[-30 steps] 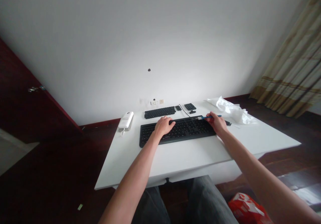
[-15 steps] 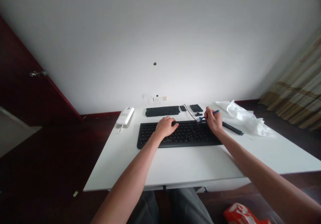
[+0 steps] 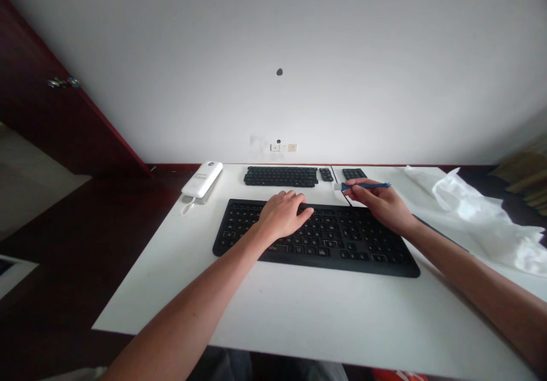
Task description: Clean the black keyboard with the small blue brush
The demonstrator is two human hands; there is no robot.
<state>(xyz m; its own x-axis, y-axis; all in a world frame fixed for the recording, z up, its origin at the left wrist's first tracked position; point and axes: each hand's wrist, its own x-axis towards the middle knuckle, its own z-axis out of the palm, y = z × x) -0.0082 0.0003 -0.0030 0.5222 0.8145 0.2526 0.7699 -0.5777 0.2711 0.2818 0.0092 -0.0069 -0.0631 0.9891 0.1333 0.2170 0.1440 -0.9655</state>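
Observation:
A black keyboard base (image 3: 329,230), its keycaps seemingly off, lies on the white table. My left hand (image 3: 282,213) rests flat on its upper middle, thumb spread away from the fingers. In my right hand (image 3: 384,203) is a slim blue brush (image 3: 378,185) with pale bristles, pinched between thumb and fingers. The bristle end points left, just beyond the base's far edge. Behind the base sit a large block of black keys (image 3: 281,176), a smaller key block (image 3: 326,174) and a number-pad block (image 3: 354,173), partly behind my right hand.
A white power-bank-like device (image 3: 202,180) with a short loop cable is at the table's left. Crumpled white plastic (image 3: 474,204) lies on the right. A dark strip (image 3: 442,234) is mostly hidden by my right forearm. The wall with sockets (image 3: 284,148) stands behind.
My right hand has lifted off the base's upper right and turned, so the brush now lies nearly level. My left hand stays on the base. The view has shifted closer.

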